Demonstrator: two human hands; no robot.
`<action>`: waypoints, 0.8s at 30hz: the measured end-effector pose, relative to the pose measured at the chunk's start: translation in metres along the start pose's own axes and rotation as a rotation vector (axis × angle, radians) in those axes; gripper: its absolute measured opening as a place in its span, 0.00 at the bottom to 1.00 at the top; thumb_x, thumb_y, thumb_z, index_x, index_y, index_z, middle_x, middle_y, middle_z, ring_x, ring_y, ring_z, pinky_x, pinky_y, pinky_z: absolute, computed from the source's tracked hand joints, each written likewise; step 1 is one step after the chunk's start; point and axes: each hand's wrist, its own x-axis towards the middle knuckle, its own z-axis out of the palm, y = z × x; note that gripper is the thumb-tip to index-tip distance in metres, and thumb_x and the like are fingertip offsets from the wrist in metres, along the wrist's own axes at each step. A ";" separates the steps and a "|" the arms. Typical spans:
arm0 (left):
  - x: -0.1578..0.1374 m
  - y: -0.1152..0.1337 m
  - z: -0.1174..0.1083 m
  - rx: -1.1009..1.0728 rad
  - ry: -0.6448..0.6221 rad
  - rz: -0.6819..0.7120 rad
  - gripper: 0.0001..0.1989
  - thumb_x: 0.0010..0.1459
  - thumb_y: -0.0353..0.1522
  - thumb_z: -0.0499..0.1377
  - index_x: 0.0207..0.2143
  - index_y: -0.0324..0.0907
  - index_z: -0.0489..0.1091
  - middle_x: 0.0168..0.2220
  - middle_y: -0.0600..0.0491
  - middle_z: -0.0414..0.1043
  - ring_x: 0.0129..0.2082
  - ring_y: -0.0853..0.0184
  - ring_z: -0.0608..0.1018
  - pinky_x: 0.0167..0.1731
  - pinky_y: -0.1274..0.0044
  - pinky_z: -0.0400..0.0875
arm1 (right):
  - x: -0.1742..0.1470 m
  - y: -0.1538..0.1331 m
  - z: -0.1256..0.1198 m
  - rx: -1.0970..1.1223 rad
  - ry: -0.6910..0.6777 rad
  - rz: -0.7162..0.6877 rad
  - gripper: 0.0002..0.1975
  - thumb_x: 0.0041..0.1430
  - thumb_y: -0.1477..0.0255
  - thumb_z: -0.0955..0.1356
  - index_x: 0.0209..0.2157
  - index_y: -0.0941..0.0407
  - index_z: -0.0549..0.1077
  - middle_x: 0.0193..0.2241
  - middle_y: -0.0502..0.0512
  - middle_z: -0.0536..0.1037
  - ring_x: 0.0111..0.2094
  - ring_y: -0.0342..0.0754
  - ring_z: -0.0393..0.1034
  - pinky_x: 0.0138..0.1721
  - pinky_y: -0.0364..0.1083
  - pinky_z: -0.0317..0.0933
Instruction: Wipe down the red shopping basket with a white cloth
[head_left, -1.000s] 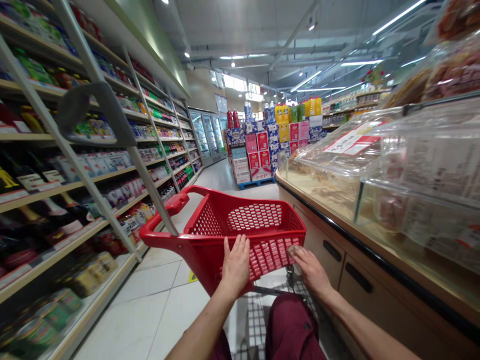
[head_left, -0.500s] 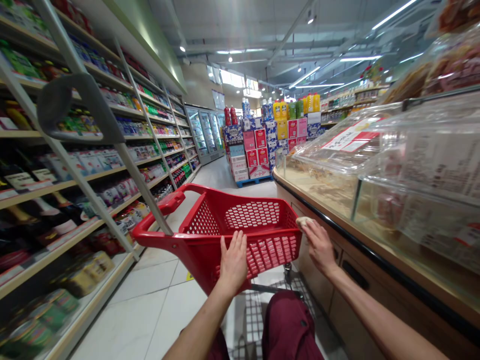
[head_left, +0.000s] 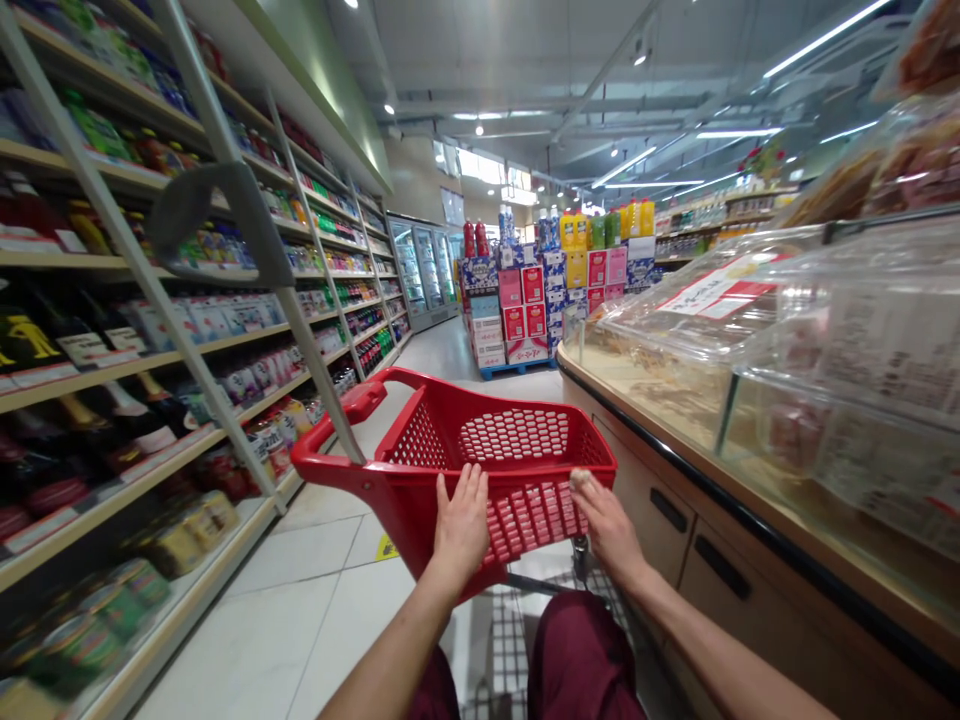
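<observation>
A red plastic shopping cart basket [head_left: 409, 480] with perforated sides stands sideways in front of me. My left hand [head_left: 461, 515] lies against its near side, fingers stretched out flat and tips at the rim. Toward the basket's right end, my right hand [head_left: 609, 525] pinches a small whitish wad, apparently a crumpled cloth [head_left: 579, 479], at the near rim. Most of the wad is hidden by the fingers. From the basket's left end a grey pole with a dark grey loop handle [head_left: 262, 225] slants upward.
Shelves of bottles and packages [head_left: 300, 280] line the left side. A glass-edged counter [head_left: 645, 400] with clear plastic food boxes [head_left: 712, 290] runs close along the right. Ahead, stacked cartons [head_left: 525, 310] stand on a blue pallet [head_left: 517, 369], with glass-door coolers [head_left: 424, 265] behind.
My right hand has moved left with the wad, from the basket's right corner onto the near rim. The left hand stays on the side. My view has shifted slightly left.
</observation>
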 end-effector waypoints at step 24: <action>-0.020 -0.035 -0.010 0.060 0.032 -0.026 0.31 0.47 0.24 0.45 0.56 0.38 0.51 0.59 0.48 0.50 0.59 0.63 0.51 0.56 0.58 0.40 | 0.031 -0.079 0.030 0.147 -0.042 -0.231 0.17 0.58 0.79 0.57 0.44 0.53 0.70 0.44 0.54 0.73 0.53 0.47 0.59 0.50 0.52 0.58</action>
